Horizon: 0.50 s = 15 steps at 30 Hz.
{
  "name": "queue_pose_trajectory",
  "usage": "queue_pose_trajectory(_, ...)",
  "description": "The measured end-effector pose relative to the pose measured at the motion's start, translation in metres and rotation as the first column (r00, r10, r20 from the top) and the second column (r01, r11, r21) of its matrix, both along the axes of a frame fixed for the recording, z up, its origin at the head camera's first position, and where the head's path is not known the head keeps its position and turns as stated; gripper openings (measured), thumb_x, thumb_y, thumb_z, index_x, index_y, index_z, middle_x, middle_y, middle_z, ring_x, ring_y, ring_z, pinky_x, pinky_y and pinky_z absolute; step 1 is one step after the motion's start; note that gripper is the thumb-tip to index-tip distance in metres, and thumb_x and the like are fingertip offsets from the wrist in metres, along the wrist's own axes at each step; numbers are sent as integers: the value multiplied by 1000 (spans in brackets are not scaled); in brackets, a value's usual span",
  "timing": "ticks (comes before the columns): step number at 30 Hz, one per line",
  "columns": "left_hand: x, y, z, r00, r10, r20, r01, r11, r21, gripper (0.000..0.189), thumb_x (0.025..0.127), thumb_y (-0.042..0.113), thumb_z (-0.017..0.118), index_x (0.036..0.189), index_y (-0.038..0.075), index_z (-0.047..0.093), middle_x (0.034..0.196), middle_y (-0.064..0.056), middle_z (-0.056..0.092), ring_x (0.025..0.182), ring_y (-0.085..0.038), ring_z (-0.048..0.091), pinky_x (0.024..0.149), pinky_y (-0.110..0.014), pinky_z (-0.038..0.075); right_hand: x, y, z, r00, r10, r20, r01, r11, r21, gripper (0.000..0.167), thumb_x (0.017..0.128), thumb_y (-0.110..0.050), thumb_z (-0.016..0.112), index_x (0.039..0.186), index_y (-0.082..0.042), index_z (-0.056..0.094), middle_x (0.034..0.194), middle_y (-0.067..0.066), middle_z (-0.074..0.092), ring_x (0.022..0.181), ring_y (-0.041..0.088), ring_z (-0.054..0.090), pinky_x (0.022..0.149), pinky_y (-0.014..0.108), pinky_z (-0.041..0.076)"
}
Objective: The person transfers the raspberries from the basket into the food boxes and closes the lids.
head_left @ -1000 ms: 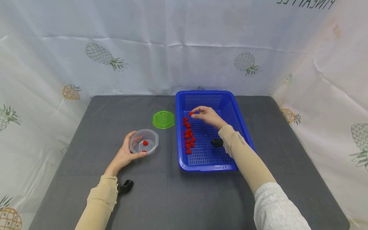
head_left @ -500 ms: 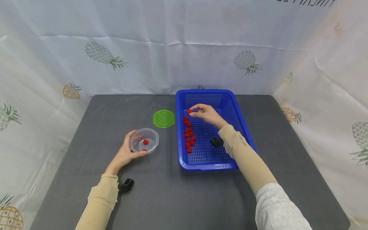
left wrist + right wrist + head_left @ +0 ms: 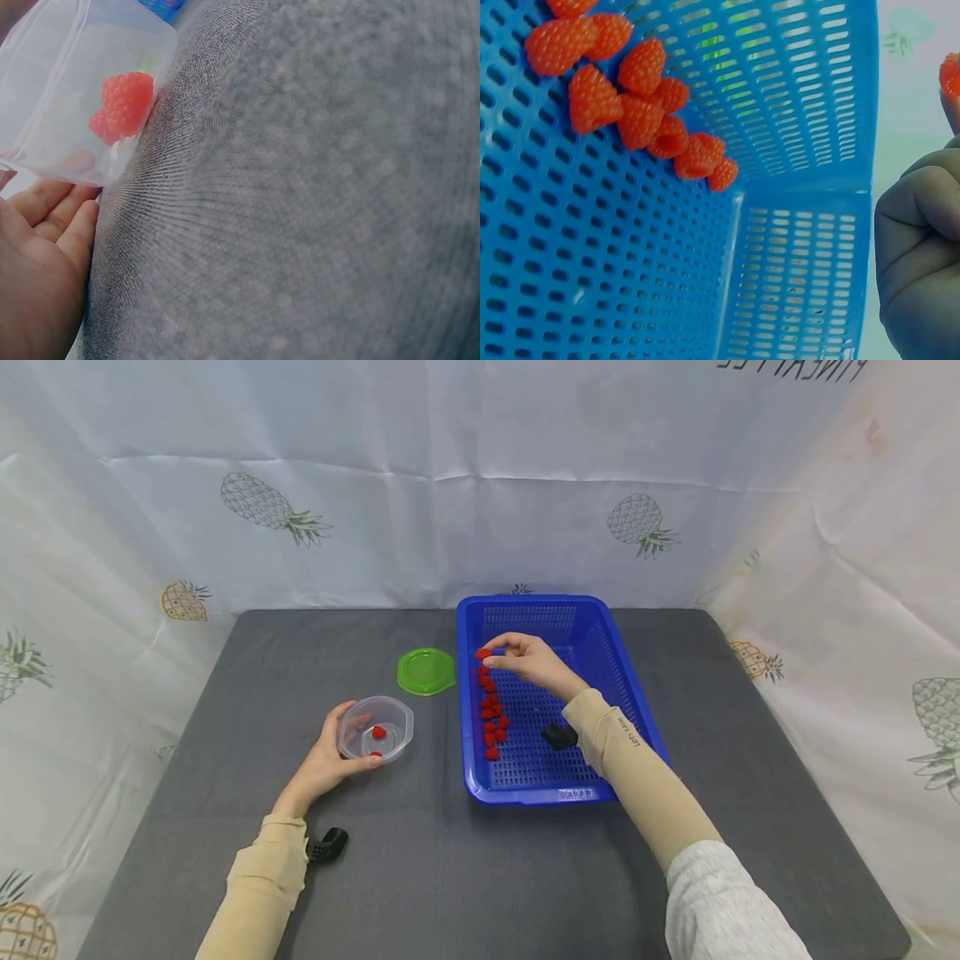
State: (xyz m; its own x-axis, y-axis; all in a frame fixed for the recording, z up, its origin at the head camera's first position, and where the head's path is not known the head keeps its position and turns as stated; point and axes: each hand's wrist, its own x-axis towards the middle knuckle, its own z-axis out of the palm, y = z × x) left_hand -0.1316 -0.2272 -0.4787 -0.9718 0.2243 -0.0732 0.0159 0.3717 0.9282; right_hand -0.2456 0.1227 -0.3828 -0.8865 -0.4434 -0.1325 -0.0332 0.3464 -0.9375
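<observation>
My left hand [image 3: 327,768] grips a clear plastic container [image 3: 407,727] from its left side, thumb at the near rim. Two raspberries [image 3: 127,103] lie inside it, seen through its wall in the left wrist view. Between thumb and index finger of my right hand [image 3: 534,662] a single raspberry [image 3: 950,75] is pinched, over the far left part of the blue basket [image 3: 480,793]. Below that hand, several raspberries [image 3: 490,727] lie in a line along the basket's left inner wall. The right wrist view shows them clustered toward a corner.
A green lid [image 3: 426,672] lies on the grey table [image 3: 420,877], left of the basket and beyond the container. A white curtain [image 3: 480,535] printed with pineapples hangs behind and on both sides. Black wrist camera mounts show at both wrists.
My right hand has moved left with the pinched raspberry, toward the basket's left wall. The left hand and the container have stayed in place.
</observation>
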Motion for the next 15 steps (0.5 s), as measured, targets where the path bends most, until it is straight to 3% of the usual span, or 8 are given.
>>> queue_pose_trajectory(8, 0, 1, 0, 1000, 0, 8, 0, 1000, 12, 101, 73, 20, 79, 146, 20, 9, 145, -15, 39, 137, -34, 32, 108, -53, 23, 2, -6, 8, 1000, 1, -26, -1, 1000, -20, 34, 82, -36, 70, 111, -20, 64, 53, -4, 31, 44, 12, 24, 47, 31, 26)
queue_pose_trajectory(15, 0, 0, 0, 1000, -2, 1, 2, 1000, 6, 101, 73, 19, 80, 145, 18, 10, 144, -15, 39, 135, -33, 34, 108, -53, 23, 4, -18, 13, 999, 25, -26, -26, 999, -36, 33, 82, -33, 71, 111, -18, 64, 52, -5, 32, 44, 12, 24, 46, 26, 27)
